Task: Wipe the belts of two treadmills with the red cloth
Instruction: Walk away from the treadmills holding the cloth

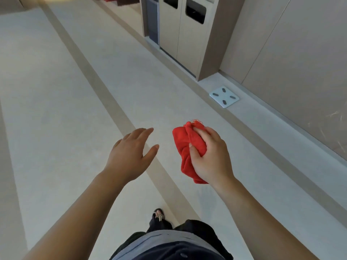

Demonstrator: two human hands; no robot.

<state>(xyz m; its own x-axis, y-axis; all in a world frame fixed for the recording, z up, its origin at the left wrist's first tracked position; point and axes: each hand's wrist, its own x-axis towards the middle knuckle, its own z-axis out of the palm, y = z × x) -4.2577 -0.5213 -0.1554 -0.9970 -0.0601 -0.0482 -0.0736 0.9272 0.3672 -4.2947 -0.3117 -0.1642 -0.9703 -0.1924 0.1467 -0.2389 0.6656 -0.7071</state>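
Cloth (181, 141): red, bunched, gripped by my right hand (210, 158), fingers curled round it.
Left hand (129, 156): fingers loosely spread, holding nothing, near the cloth-gripping fingers.
Treadmills: none in view; I judge both belts unwiped.

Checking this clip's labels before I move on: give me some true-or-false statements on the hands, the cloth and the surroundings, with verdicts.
1. The right hand grips the red cloth. True.
2. The left hand holds a corner of the cloth. False: it is open, apart from the cloth, holding nothing.
3. A treadmill belt lies under the hands. False: only pale floor shows there; no treadmill is in view.
4. A white square scale lies at the foot of the right-hand wall. True.
5. The cloth is spread flat. False: it is bunched in the hand.
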